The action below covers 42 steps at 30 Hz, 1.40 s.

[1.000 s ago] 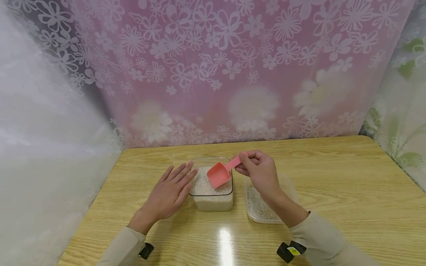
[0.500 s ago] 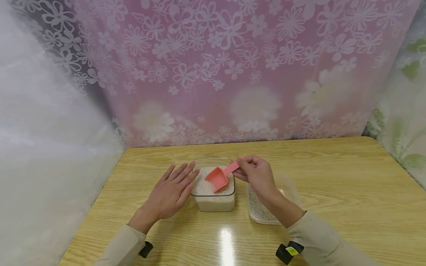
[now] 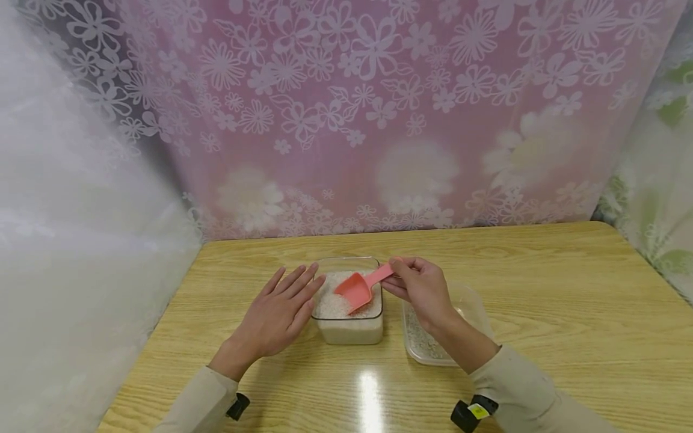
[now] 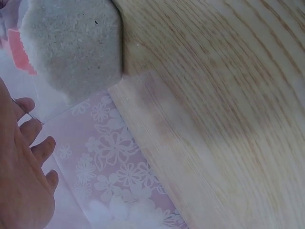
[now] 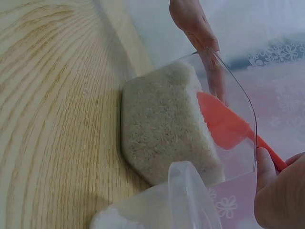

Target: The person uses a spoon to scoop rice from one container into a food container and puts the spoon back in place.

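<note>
A clear square container (image 3: pixel 352 331) of white rice (image 5: pixel 162 119) stands on the table. My right hand (image 3: pixel 425 288) pinches the handle of a pink scoop (image 3: pixel 355 291) above the container's right side. The scoop's front edge is dug into the rice, as the right wrist view (image 5: pixel 221 121) also shows, and some grains lie at its mouth. My left hand (image 3: pixel 278 316) is spread with straight fingers, their tips resting at the container's left rim. In the left wrist view, the left fingers (image 4: pixel 43 150) lie beside the clear wall.
Right of the rice container stands a second, translucent plastic container (image 3: pixel 428 355) with a little rice in it, partly hidden under my right forearm. The wooden table (image 3: pixel 552 300) ends at a pink flowered curtain (image 3: pixel 335 150) behind.
The scoop has come down from above the rice, and its front edge has gone into it. My left hand stays at the container's rim.
</note>
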### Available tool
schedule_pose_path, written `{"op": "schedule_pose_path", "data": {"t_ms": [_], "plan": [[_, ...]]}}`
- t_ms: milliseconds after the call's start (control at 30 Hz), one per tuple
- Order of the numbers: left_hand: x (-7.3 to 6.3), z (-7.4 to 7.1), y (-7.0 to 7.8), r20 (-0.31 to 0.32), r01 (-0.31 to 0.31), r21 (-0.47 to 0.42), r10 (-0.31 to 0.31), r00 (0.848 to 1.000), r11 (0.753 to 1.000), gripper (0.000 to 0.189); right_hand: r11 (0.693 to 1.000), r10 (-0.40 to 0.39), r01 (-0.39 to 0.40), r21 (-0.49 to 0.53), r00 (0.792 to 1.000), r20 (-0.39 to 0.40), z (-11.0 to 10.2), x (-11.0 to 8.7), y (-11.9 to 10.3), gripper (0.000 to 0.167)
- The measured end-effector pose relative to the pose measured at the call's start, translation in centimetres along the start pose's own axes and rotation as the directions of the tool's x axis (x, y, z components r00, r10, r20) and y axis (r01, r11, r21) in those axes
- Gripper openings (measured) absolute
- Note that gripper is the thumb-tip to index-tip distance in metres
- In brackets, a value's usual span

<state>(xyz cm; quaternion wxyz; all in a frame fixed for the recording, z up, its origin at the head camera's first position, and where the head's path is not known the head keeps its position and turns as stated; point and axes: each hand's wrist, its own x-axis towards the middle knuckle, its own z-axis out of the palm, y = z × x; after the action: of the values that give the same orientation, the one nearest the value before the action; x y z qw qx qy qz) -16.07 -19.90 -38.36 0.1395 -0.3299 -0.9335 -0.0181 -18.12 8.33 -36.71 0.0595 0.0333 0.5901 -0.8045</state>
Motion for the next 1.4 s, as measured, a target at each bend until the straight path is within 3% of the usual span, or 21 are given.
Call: {"op": "schedule_pose_path", "data": {"t_ms": [267,533,733,1067,1400], "plan": [[0.0,0.1,0.0,-0.022,-0.009,-0.024,0.009,1.0,1.0,0.049,0.997,0.036,-0.036,0.065,0.999,-0.002,-0.1,-0.2,0.0,0.02],[0.0,0.0,0.0,-0.021,-0.005,-0.027,0.004,1.0,1.0,0.049,0.988,0.077,-0.077,0.135,0.997,0.004,-0.3,-0.2,0.1,0.027],[0.0,0.0,0.0,-0.009,0.0,-0.024,0.0,1.0,1.0,0.049,0.965,0.111,-0.118,0.235,0.993,0.044,-0.9,-0.4,-0.1,0.031],[-0.1,0.0,0.1,-0.024,-0.001,-0.026,0.0,1.0,1.0,0.048,0.945,0.105,-0.121,0.304,0.992,0.07,-1.7,-0.4,-0.9,0.016],[0.0,-0.1,0.2,-0.009,0.005,-0.021,-0.006,1.0,1.0,0.048,0.903,0.109,-0.142,0.406,0.989,0.105,-2.4,-0.4,-1.3,0.015]]}}
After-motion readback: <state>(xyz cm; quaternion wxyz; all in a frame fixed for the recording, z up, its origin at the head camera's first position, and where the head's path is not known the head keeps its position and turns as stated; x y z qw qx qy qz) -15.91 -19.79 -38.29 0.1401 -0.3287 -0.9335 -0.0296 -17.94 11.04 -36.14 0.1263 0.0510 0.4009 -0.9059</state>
